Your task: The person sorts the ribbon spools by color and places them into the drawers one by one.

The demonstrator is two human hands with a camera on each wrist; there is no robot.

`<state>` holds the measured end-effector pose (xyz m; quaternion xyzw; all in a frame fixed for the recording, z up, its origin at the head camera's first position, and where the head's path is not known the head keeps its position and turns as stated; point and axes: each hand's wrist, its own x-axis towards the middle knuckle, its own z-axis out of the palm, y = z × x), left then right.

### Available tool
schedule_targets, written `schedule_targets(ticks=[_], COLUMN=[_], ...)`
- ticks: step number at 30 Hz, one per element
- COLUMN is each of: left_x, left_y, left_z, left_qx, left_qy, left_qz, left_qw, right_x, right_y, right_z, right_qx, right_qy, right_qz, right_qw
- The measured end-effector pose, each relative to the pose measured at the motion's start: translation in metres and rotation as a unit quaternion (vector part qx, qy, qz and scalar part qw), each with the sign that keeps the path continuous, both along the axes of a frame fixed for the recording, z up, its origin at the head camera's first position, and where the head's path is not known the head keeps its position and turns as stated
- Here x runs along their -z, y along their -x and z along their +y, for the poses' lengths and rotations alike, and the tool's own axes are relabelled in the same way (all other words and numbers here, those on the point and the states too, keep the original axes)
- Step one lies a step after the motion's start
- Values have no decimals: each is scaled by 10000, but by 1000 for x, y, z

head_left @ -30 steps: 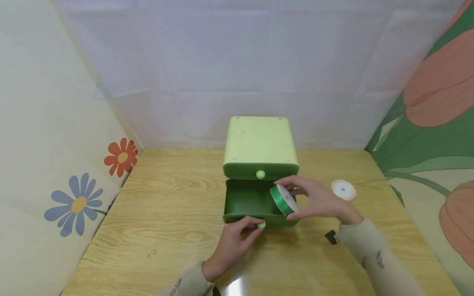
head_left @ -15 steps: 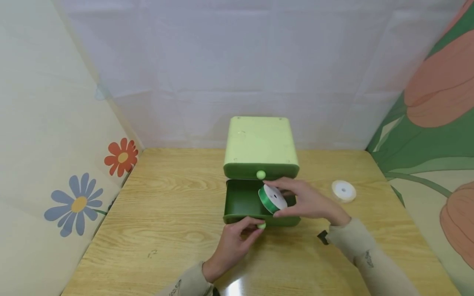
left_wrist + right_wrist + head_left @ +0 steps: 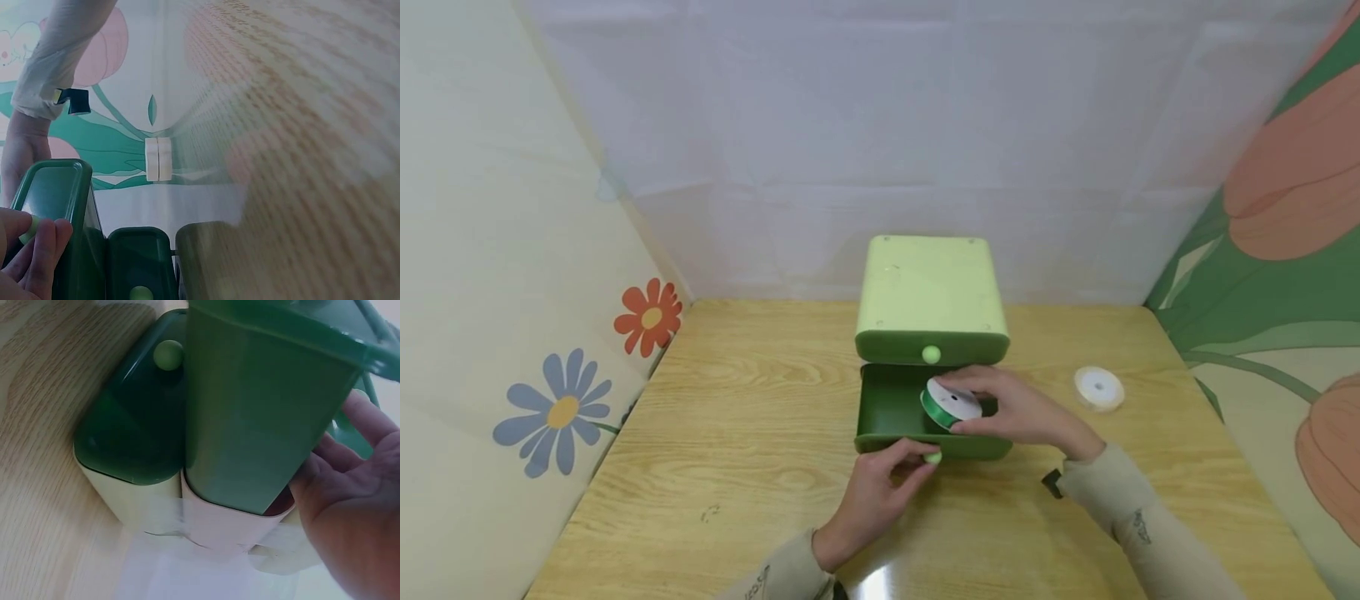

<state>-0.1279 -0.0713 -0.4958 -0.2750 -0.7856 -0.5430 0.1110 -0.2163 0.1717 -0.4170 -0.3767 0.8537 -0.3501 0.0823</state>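
Note:
My left hand (image 3: 872, 496) pinches the pale green knob (image 3: 932, 457) of a pulled-out dark green drawer (image 3: 887, 442). This drawer sits in a small light green cabinet (image 3: 936, 283), between a closed drawer above and a closed lower drawer (image 3: 139, 259). Inside the open drawer, my right hand (image 3: 1015, 408) grips a spool of green ribbon (image 3: 942, 408), thumb and fingers on opposite sides. White-faced and slightly tilted, the spool is partly covered by the fingers. In the right wrist view the drawer wall (image 3: 262, 412) hides the spool and the fingertips.
White ribbon spools (image 3: 158, 159) lie stacked on the wooden table (image 3: 737, 400), right of the cabinet. A white sheet (image 3: 820, 150) hangs behind. Flower-printed panels (image 3: 1277, 292) stand at both sides. A small black piece (image 3: 1052, 483) is at the right cuff.
My right hand has carried the green ribbon spool leftward and down into the open drawer, tipping it flatter. My left hand has stayed on the knob.

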Motion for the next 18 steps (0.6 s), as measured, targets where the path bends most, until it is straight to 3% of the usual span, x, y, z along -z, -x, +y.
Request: schedule_targets(ticks=[8,18], left_x=[1,2], left_y=[0,0], left_z=[0,0], left_qx=[14,30], left_qy=[-36,-91], left_qz=[10,70], left_qw=[10000,9999], right_x=[0,1], right_y=[-1,0], right_z=[-1,2], right_qx=[244,263], right_qy=[-138,-8], right_qz=[412,473], right_qw=[9988,9985])
